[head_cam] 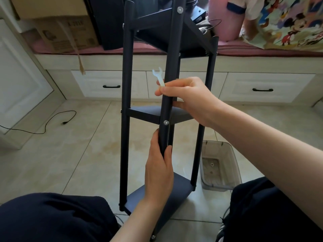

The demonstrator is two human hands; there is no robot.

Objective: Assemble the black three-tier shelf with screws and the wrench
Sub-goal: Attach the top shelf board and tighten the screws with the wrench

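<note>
The black three-tier shelf (126, 95) stands on the tiled floor between my knees, with three shelves joined to black posts. A silver screw (165, 122) sits in the near post at the middle shelf, another screw (179, 9) near the top. My left hand (160, 170) grips the near post just below the middle shelf. My right hand (188, 100) is wrapped round the same post above that shelf and pinches a small white plastic wrench (159, 76), whose open jaw points up, clear of any screw.
A clear plastic bin (227, 159) holding a small washer stands on the floor at the right of the shelf. White drawers with black handles (111, 86) run behind. A black cable (52, 121) lies on the tiles at left. Cardboard boxes and bedding sit on the ledge above.
</note>
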